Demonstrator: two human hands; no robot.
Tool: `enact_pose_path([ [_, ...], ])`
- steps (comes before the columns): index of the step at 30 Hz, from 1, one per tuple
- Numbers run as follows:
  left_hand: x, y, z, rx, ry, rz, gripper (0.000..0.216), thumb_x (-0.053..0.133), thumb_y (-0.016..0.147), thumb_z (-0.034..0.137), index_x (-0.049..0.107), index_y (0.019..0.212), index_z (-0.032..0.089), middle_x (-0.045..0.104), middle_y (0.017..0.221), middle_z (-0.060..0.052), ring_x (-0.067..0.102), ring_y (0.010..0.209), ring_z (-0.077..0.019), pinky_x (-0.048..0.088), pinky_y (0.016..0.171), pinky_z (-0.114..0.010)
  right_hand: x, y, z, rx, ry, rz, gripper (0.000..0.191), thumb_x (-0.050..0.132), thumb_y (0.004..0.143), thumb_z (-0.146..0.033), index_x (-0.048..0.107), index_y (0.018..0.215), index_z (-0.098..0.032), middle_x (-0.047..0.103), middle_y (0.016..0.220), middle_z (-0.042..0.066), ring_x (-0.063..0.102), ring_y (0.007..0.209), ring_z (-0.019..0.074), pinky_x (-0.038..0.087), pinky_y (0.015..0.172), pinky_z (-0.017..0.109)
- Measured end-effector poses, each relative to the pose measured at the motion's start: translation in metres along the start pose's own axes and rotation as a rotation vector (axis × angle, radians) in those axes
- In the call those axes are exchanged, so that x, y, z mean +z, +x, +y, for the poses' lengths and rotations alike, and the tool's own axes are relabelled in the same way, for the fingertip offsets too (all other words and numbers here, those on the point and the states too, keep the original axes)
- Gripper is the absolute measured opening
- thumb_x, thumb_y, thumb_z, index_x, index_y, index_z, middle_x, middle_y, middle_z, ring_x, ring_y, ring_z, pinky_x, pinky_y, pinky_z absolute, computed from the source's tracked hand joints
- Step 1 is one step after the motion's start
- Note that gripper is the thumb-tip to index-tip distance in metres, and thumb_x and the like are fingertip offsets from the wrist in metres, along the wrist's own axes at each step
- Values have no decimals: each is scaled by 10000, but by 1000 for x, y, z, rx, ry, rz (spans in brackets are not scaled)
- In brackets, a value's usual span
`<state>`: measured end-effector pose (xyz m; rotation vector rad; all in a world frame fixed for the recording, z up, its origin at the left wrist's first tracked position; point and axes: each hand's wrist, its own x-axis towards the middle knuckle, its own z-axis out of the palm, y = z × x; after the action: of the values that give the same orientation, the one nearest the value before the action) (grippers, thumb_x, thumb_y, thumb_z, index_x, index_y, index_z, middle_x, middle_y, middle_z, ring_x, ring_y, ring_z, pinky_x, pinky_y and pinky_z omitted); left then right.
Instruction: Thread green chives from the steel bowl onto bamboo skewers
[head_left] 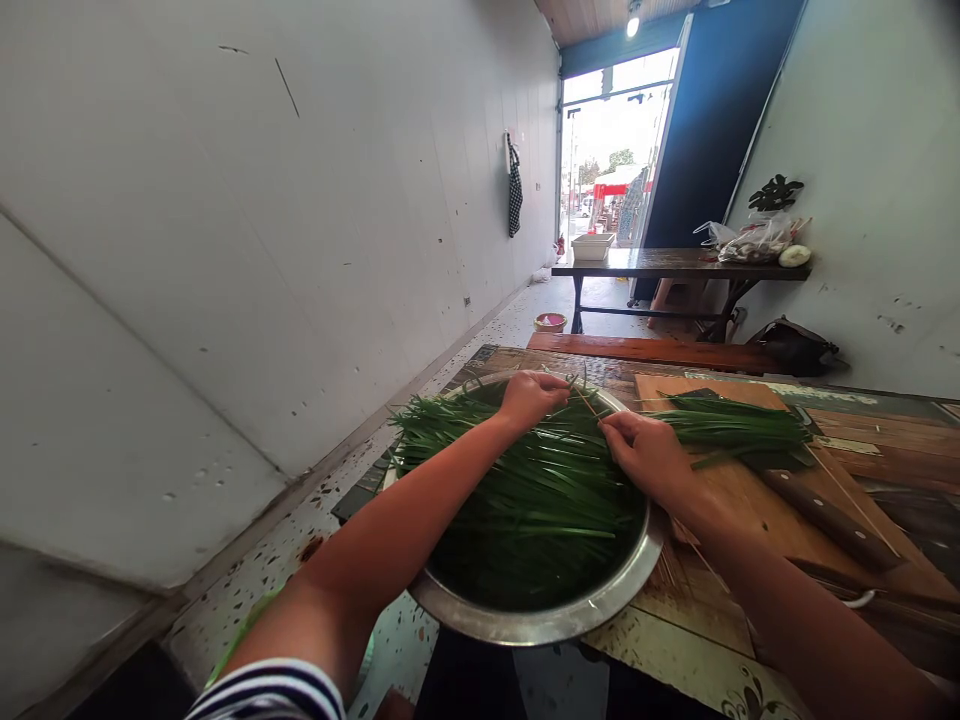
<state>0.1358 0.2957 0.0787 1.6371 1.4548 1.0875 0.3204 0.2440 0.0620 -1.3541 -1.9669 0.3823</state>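
Over the bowl [540, 625], left hand [534, 397] and right hand [645, 452] both pinch chives [540, 500], sorting; I'd tease one stalk free gently.

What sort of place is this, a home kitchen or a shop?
Probably the prep area of a small street-front eatery: a big metal basin heaped with chives, a wooden cutting board with a knife beside it, and a far end open onto a street.

Table [679, 263]: dark, I see it far off.
Wall [225, 250]: white, left of table.
Doorway [611, 140]: daylit, behind table.
Floor [525, 320]: speckled, under table.
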Motion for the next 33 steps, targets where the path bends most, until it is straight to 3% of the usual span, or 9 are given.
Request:
enact_pose_path([
  [12, -1, 2, -2, 69, 144, 1, 239, 648, 711, 216, 741, 919, 146, 716, 722, -23, 641, 704, -129, 493, 706, -219, -2, 0, -2, 2, -2, -8, 215, 483, 815, -282, 675, 809, -185, 722, 763, 42, 652, 692, 169, 453, 664, 267],
  [22, -2, 0, 1, 216, 341, -17, 217, 611, 765, 201, 743, 937, 178, 728, 903, -43, 652, 856, -154, 489, 802, -235, -1, 1, 0, 29, 28, -8, 223, 484, 804, -290, 678, 815, -180, 723, 770, 45, 655, 701, 169, 446, 653, 260],
  [24, -2, -3, 5, 283, 358, -87, 198, 607, 775, 208, 749, 913, 203, 728, 912, -33, 653, 873, -149, 482, 817, -226, -1, 1, 0, 34, 33, 4, 229, 476, 804, -297, 674, 810, -182, 718, 753, 41, 646, 687, 166, 435, 640, 257],
  [30, -12, -11, 20, 397, 314, -493, 246, 630, 735, 175, 748, 946, 221, 731, 874, -14, 656, 787, -131, 479, 748, -189, -1, 2, 1, 40, 22, 42, 243, 456, 806, -319, 647, 753, -180, 673, 657, 37, 598, 609, 159, 388, 588, 257],
  [33, -20, -5, 17, 339, 346, -426, 286, 574, 753, 161, 739, 980, 213, 728, 879, -4, 641, 748, -117, 479, 730, -188, 0, 2, 2, 53, 44, 44, 251, 460, 806, -342, 639, 742, -179, 659, 627, 33, 588, 589, 157, 382, 582, 257],
])
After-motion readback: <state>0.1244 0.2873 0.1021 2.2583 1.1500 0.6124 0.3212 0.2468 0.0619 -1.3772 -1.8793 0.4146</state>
